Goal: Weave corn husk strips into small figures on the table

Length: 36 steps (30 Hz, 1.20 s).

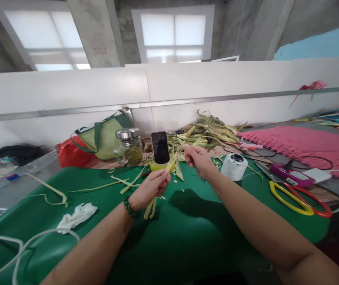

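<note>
My left hand (151, 189), with a dark bead bracelet at the wrist, is closed round a bundle of yellow-green leaf strips (169, 166) held above the green table cover (187, 237). The strips' lower ends hang below the fist. My right hand (197, 158) is pinched on the upper end of a strip, just right of the bundle. Both hands are raised in front of a black phone (160, 147) standing upright in a yellow-green holder.
A pile of leaves (208, 134) lies at the back by the white wall. A glass jar (130, 146), a green bag (104, 136), a white tape roll (234, 166), scissors with yellow and red handles (300, 196), crumpled tissue (77, 215) and a pink mat (303, 142) surround the work area.
</note>
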Motion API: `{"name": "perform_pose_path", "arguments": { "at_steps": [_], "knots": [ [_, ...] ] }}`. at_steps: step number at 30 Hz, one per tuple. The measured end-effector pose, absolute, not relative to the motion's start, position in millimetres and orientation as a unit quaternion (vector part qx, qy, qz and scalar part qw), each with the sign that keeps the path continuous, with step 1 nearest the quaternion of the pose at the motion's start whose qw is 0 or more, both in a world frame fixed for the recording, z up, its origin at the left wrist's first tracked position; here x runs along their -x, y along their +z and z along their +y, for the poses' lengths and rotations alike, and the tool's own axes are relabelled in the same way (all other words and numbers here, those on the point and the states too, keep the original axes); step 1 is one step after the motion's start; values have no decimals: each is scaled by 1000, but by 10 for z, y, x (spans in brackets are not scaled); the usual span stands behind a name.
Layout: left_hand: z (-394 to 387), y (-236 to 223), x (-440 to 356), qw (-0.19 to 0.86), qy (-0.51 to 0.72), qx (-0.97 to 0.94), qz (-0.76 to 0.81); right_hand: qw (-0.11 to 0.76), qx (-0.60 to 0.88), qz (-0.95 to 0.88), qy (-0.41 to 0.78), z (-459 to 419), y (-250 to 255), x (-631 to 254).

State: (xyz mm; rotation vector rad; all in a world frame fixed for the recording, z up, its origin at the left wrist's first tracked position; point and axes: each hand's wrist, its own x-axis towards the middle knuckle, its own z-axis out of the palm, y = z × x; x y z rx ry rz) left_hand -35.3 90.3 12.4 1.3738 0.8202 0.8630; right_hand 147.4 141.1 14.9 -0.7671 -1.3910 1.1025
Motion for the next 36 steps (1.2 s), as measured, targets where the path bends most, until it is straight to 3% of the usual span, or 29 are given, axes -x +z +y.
{"name": "perform_pose_path", "arguments": {
  "at_steps": [2, 4, 7, 11, 15, 17, 20, 23, 27, 32, 36],
  "knots": [
    [912, 113, 355, 620, 373, -592, 356, 544, 300, -579, 529, 1421, 157, -1495],
    [910, 104, 342, 633, 353, -589, 357, 460, 268, -627, 569, 1380, 139, -1444],
    [892, 98, 307, 641, 344, -579, 369, 418, 242, -680, 551, 1306, 81, -1280],
    [899, 97, 298, 618, 371, -586, 369, 477, 271, -660, 514, 1314, 99, -1231],
    [982, 90, 358, 637, 399, -550, 365, 575, 372, -619, 384, 1245, 345, -1662],
    [1029, 95, 392, 649, 429, -519, 354, 492, 433, -703, 276, 1151, 468, -1981],
    [1072, 107, 416, 658, 467, -483, 339, 254, 571, -779, 52, 1022, 497, -2369],
    [1080, 104, 413, 667, 467, -471, 339, 71, 636, -757, -133, 972, 356, -2527],
    [1068, 91, 401, 675, 456, -470, 340, -91, 586, -789, -161, 992, 266, -2516],
    [1035, 110, 367, 680, 459, -460, 340, 61, 522, -850, -26, 924, 626, -2406],
    [995, 136, 331, 665, 471, -459, 354, 108, 467, -877, 38, 873, 888, -2175]
  ]
}}
